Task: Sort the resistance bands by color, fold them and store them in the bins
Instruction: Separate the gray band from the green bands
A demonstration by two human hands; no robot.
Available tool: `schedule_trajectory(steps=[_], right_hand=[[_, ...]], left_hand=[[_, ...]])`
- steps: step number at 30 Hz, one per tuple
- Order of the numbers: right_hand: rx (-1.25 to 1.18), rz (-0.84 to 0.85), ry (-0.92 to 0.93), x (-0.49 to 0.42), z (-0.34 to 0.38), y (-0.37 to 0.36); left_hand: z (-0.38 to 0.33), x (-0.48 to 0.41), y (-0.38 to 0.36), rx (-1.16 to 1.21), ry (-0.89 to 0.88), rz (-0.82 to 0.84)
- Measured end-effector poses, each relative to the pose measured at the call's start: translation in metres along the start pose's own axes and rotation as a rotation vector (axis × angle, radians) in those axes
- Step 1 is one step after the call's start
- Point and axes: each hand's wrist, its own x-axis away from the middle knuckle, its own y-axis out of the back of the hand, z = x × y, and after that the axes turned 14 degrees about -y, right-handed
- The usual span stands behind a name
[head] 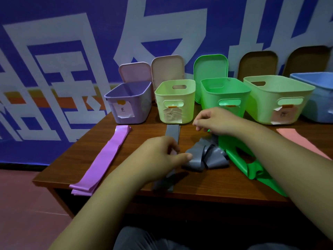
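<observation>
A brown wooden table [198, 188] stood against a blue banner [54, 141] printed with large white characters and an orange stripe [45, 101]. 5 lids leaned upright against the banner: 2 pink lids [135, 72], 1 green lid [210, 66] and 2 brown lids [258, 64]. Reddish floor [23, 204] lay at left.

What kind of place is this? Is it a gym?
Maybe a gym or activity room, though I can't be sure. Stretchy resistance bands lie on a wooden table, labelled plastic bins stand in a row, and a big blue banner hangs behind.

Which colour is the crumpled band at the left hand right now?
Grey: the crumpled band, which the left hand pinches, shows best in the head view.
</observation>
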Motion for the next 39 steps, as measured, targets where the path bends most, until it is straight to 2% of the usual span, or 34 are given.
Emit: schedule_trajectory(steps=[5,9,11,16,18,21,26,29,32,34,39], right_hand=[[-0.069,0.014,0.009,0.001,-0.021,0.002],[-0.185,0.023,0.029,-0.005,-0.038,-0.003],[-0.242,-0.014,0.032,-0.006,-0.043,-0.002],[-0.373,-0.103,0.008,-0.006,-0.044,-0.003],[-0.355,-0.137,-0.019,-0.001,-0.043,-0.002],[-0.398,-0.137,-0.042,0.005,-0.041,0.001],[-0.445,-0.458,-0.055,0.000,-0.045,0.009],[-0.517,-0.386,-0.007,0.004,-0.042,0.016],[-0.401,-0.289,0.018,0.004,-0.038,0.010],[-0.349,-0.307,0.006,0.002,-0.037,0.008],[-0.428,-0.319,-0.009,-0.002,-0.039,0.009]], left_hand=[[-0.021,-0.041,-0.024,-0.184,0.008,0.177],[-0.017,-0.055,-0.004,-0.060,0.030,0.143],[-0.014,-0.065,0.011,0.053,0.010,0.061],[-0.019,-0.104,0.028,0.348,-0.055,-0.379],[-0.023,-0.121,0.029,0.478,-0.085,-0.485],[-0.020,-0.147,0.026,0.461,-0.148,-0.557],[-0.011,-0.176,0.003,0.524,-0.160,-0.528],[0.003,-0.186,-0.014,0.507,-0.128,-0.476],[0.013,-0.189,-0.028,0.532,-0.118,-0.430],[0.014,-0.188,-0.030,0.555,-0.132,-0.385],[0.020,-0.182,-0.033,0.634,-0.171,-0.299]])
